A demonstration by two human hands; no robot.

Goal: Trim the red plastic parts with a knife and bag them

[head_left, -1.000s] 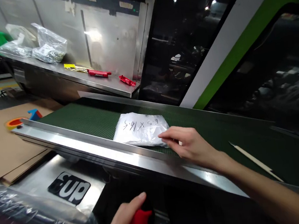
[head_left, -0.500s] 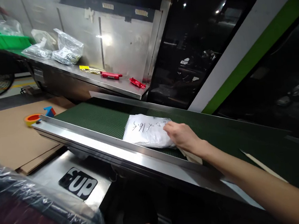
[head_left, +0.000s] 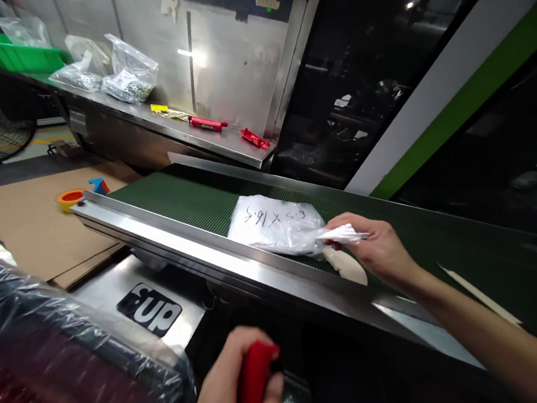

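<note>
My left hand (head_left: 236, 386), low in the middle, is closed around a red plastic part (head_left: 257, 380). Most of that part is covered by the fingers. My right hand (head_left: 380, 247) pinches the loose, crumpled end of a white plastic bag (head_left: 275, 223) lying flat on the green conveyor belt (head_left: 176, 199). Handwriting resembling "6.5 x 16.5" shows upside down on the bag; what it contains cannot be seen. Just below my right hand, a tan curved piece (head_left: 348, 268) rests by the belt's metal side rail (head_left: 196, 245). Farther right lies a slim pointed tool with a tan handle (head_left: 483, 297).
Two red parts (head_left: 208, 123) and bags of metal pieces (head_left: 126, 85) sit on the steel ledge behind. Cardboard (head_left: 19, 223) with a tape dispenser (head_left: 71, 198) is at left. A plastic-lined container of red parts (head_left: 43, 395) stands lower left. A machine (head_left: 324, 91) rises behind the belt.
My left hand has risen into view with the red part. My right hand has moved right, drawing out the bag's clear end. The view has shifted slightly.
</note>
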